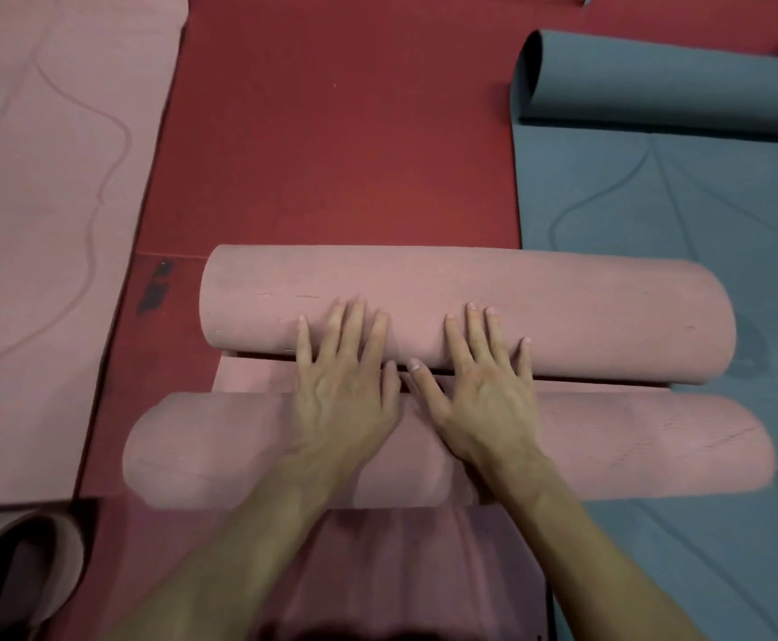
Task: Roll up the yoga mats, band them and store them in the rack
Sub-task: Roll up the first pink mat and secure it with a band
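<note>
Red floor (pixel 331 155) fills the middle of the view, with a flat pink mat (pixel 44 224) spread at the left and a grey mat (pixel 655 270) at the right, its far end curled into a loose tube. Between them lies the pink roll (pixel 562 316), crosswise in front of the person, its right end lapping over the grey mat's edge. A second pink roll (pixel 655 446) lies just nearer, joined to it by a short flat strip. The left hand (pixel 345 390) and right hand (pixel 484 390) lie side by side, fingers straight and spread, fingertips pressing on the near face of the far roll; neither grips anything. No band or rack is in view, so banding and storing look not yet done. The main risk, as I judge it, is that both hands press near the centre, leaving the ends free: the roll could slacken or telescope there. It could also skew as it is pushed. If pressure lifts before a band goes on, the foam may spring open.
</note>
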### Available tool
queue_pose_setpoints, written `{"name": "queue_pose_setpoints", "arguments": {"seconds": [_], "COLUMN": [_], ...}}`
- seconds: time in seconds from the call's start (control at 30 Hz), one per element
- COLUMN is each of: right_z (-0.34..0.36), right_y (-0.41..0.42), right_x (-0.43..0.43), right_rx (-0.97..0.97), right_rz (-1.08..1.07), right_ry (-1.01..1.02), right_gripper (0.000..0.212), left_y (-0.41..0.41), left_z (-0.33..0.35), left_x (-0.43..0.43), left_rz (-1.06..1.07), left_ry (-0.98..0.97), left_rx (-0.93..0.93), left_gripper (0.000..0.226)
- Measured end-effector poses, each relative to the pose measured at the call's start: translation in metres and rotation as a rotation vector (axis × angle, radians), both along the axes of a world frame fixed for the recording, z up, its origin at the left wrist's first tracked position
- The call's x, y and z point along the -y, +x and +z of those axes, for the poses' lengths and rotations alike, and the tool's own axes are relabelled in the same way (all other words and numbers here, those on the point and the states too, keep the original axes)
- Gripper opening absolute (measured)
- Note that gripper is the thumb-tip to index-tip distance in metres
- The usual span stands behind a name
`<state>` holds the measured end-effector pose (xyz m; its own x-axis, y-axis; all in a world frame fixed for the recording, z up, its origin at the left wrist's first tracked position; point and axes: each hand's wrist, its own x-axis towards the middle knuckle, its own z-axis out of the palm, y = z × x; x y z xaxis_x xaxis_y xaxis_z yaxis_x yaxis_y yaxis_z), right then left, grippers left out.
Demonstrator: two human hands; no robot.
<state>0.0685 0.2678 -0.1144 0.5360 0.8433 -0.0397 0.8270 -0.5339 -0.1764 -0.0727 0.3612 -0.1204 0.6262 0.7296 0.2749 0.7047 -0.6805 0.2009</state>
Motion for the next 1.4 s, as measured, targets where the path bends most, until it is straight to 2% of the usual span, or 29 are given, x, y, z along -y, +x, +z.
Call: {"name": "queue_pose_setpoints", "arguments": {"seconds": [0.07,0.27,0.5,0.63,0.77,0.97,1.13,1.4], "right_z": [0.0,0.0,0.0,0.002,-0.001,-0.001,-0.002,0.002], "right_y": [0.001,0.007,0.012,0.002,0.0,0.013,0.014,0.017], "right_x": [-0.001,-0.009,-0.02,-0.01,-0.01,-0.026,-0.029,-0.041], "right_rx": [-0.008,-0.003,0.03,0.112,0.069,-0.006,0.016,0.114], "right_rz": [-0.003,0.006,0.004,0.028,0.043,0.022,0.014,0.043], "right_ry": [0.0,0.004,0.039,0.111,0.04,-0.019,-0.018,0.078], "right_gripper": [0.087,0.084,0.086,0.086,0.086,0.082,0.08,0.085], "left_y": [-0.004,0.002,0.01,0.014,0.021,0.017,0.013,0.028], "left_z": [0.0,-0.01,-0.008,-0.007,-0.005,0.005,0.0,0.001], "left_x": [0.014,0.012,0.002,-0.004,-0.011,-0.021,-0.027,-0.046], "left_rz": [-0.022,0.065,0.037,0.024,0.018,0.013,-0.021,0.003], "left_ry": [0.077,-0.079,-0.088,-0.08,-0.073,-0.023,-0.206,-0.12], "left_rx": [0.027,-0.021,0.0,-0.036,-0.109,-0.049,-0.042,-0.004], "left_gripper": [0.061,0.071,0.07,0.073,0.074,0.066,0.072,0.071]}}
